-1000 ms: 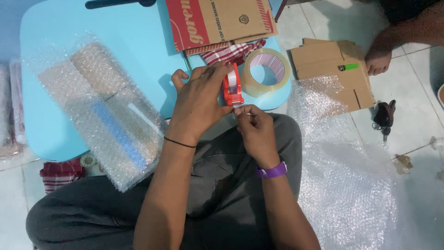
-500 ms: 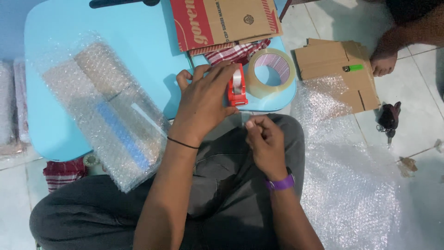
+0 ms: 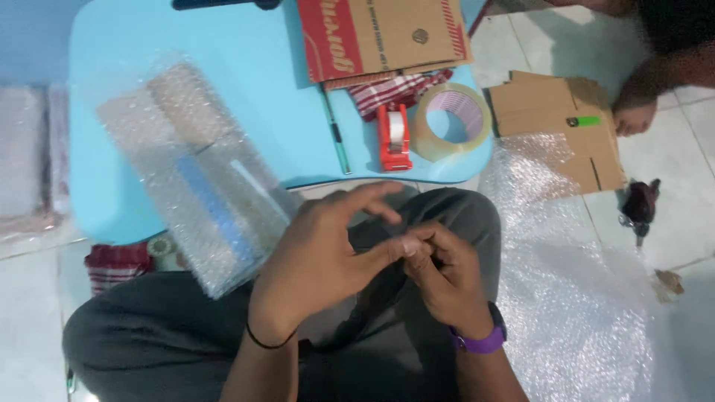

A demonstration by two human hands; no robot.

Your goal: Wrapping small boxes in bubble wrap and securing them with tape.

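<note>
Light blue table [image 3: 112, 45]: bubble-wrapped parcel [image 3: 195, 179] lies diagonally, overhanging the near edge. Flattened cardboard box [image 3: 383, 33] at the far edge, red band along its left side. Checked red cloth [image 3: 398, 88] pokes out from under it. Green pen [image 3: 335, 130] left of the cloth. On the tiled floor [image 3: 693, 156], right: flat brown cardboard [image 3: 551, 112] with a green lighter [image 3: 583, 120] on top; another person's hand [image 3: 633, 117] just beside. Bubble wrap sheet [image 3: 573, 298] spread below; bunch of keys [image 3: 639, 208] near it.

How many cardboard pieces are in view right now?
2: a red-printed cardboard box on the blue table's far edge, and flattened brown cardboard on the floor at right. Others may lie outside view.
</note>
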